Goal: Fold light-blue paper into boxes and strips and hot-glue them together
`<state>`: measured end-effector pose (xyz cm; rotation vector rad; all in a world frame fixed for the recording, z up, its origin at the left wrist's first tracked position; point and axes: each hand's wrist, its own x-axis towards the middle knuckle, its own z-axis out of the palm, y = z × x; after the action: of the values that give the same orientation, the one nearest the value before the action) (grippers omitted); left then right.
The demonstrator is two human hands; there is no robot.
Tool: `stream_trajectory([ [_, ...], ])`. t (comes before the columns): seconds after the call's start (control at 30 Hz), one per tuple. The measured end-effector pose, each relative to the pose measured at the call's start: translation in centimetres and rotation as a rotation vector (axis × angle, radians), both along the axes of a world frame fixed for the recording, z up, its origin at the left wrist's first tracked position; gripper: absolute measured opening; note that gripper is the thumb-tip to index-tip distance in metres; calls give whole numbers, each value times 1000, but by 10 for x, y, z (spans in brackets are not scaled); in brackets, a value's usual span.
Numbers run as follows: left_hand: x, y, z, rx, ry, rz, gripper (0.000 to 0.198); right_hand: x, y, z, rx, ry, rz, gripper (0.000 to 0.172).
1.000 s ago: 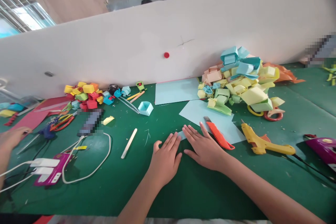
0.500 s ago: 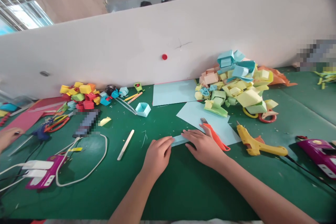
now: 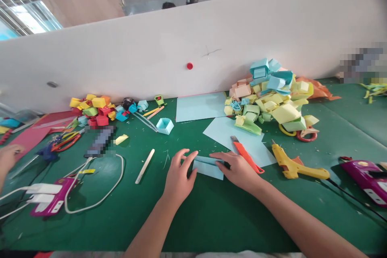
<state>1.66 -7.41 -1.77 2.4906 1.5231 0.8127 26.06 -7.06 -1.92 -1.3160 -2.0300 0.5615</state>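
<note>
A small light-blue folded paper lies on the green table between my two hands, creased lengthwise with a raised flap along its far edge. My left hand is beside its left end, fingers apart, with the index fingertip and thumb at the paper's edge. With thumb and fingers, my right hand grips the paper's right end near the fold. Just beyond my right hand, an orange utility knife rests on a larger light-blue sheet.
A yellow glue gun lies to the right, below a heap of folded paper pieces. On the left are a pale stick, a phone, a purple power strip and another person's hand. An open blue paper box stands ahead.
The paper's near part, folded under my fingers before, now lies opened out toward me. My left fingers have lifted and spread, and my right thumb and fingers have drawn in at the paper's right end.
</note>
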Motion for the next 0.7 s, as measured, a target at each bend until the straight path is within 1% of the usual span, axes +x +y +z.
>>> stream_trajectory([
  [0.1,1,-3,1,18,23,9,39,0,0,0,-30,61,2,34],
  [0.23,3,-5,4,31,70,-23,35,0,1,0,-10,91,39,33],
  [0.37,4,-6,5,18,22,-35,26,0,1,1,23,83,89,31],
  [0.47,4,-5,7,39,-10,-94,24,0,1,3,28,55,83,30],
  [0.57,4,-4,9,58,-20,-164,27,1,1,5,25,45,63,36],
  [0.7,1,-3,11,9,-36,-197,27,2,1,7,97,-13,64,45],
])
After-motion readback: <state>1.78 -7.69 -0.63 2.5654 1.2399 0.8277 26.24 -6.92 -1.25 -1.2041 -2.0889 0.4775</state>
